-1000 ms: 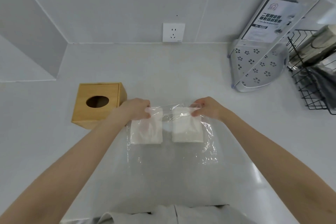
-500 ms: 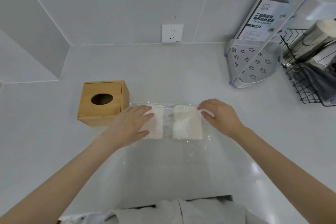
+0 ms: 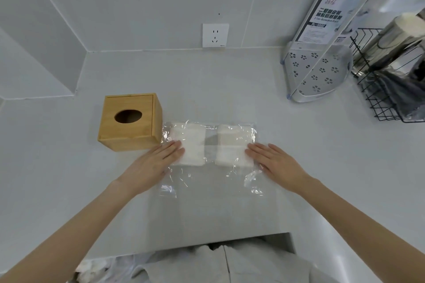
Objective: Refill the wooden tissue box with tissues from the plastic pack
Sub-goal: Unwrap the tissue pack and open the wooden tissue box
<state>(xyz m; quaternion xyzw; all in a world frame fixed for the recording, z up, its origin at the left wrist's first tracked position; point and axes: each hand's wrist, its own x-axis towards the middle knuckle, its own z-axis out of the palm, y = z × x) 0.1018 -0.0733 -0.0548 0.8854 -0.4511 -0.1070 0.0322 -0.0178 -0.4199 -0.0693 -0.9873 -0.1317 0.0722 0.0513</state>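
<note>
A wooden tissue box (image 3: 130, 122) with an oval hole in its top stands on the white counter, left of centre. Right beside it lies a clear plastic pack (image 3: 210, 179), flat on the counter, with two white tissue stacks inside: one on the left (image 3: 192, 147) and one on the right (image 3: 231, 147). My left hand (image 3: 153, 165) lies flat, fingers together, on the pack's left edge, its fingertips on the left stack. My right hand (image 3: 277, 164) lies flat on the pack's right edge, fingertips at the right stack. Neither hand grips anything.
A clear corner shelf (image 3: 318, 71) with a printed label leans at the back right. A black wire basket (image 3: 391, 85) holding metal items stands at the far right. A wall socket (image 3: 215, 35) sits on the back wall. The counter's front edge (image 3: 207, 246) is near my body.
A second ago both hands pinched the pack's far edge. They let go, drew back towards me and now rest flat on the pack's two sides.
</note>
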